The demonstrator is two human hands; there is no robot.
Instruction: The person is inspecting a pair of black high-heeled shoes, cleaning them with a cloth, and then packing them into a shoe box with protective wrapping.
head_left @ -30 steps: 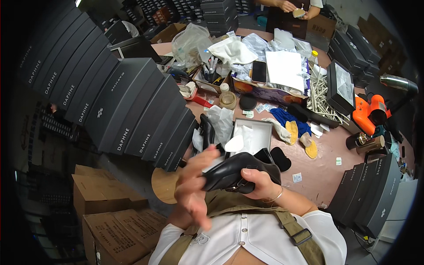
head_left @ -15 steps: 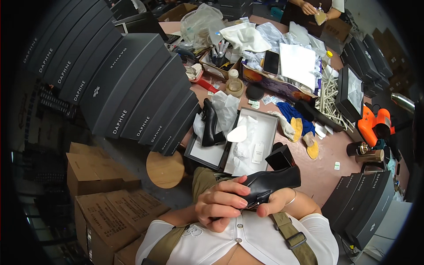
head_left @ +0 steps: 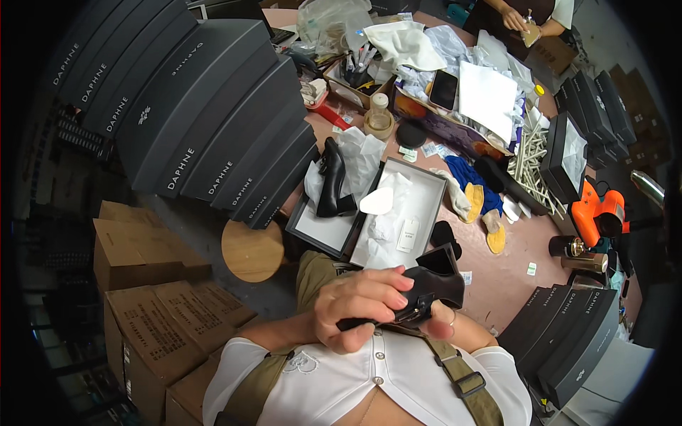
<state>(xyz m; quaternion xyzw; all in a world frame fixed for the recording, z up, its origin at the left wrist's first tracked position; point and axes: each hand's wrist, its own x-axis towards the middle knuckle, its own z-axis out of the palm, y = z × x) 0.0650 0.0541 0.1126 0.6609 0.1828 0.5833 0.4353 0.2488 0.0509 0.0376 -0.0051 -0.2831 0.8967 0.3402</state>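
Just in front of my chest I hold a black leather shoe (head_left: 432, 284) with a buckled strap. The fingers of my left hand (head_left: 362, 304) are bent round one end of it, and my right hand (head_left: 442, 321) grips the other side near the strap. Beyond my hands, a matching black heeled shoe (head_left: 331, 177) lies on white paper in an open grey shoebox (head_left: 320, 233). Beside it stands another open box part (head_left: 436, 202) with crumpled tissue, a white hang tag (head_left: 408, 235) and a white oval pad (head_left: 376, 201). A black block-like thing (head_left: 446, 258) is partly hidden behind the held shoe.
Stacked dark shoeboxes (head_left: 206, 106) rise at the left, above brown cartons (head_left: 170, 319) and a round wooden stool (head_left: 252, 250). More shoeboxes (head_left: 568, 334) stand at right, near an orange heat gun (head_left: 595, 209). A phone (head_left: 444, 90) lies on the cluttered table. Another person's hands (head_left: 522, 21) work across it.
The shoe has turned in my hands, so its strap and buckle now face differently. The surroundings have shifted slightly in the view. Across the table, the other person's hands have moved a little.
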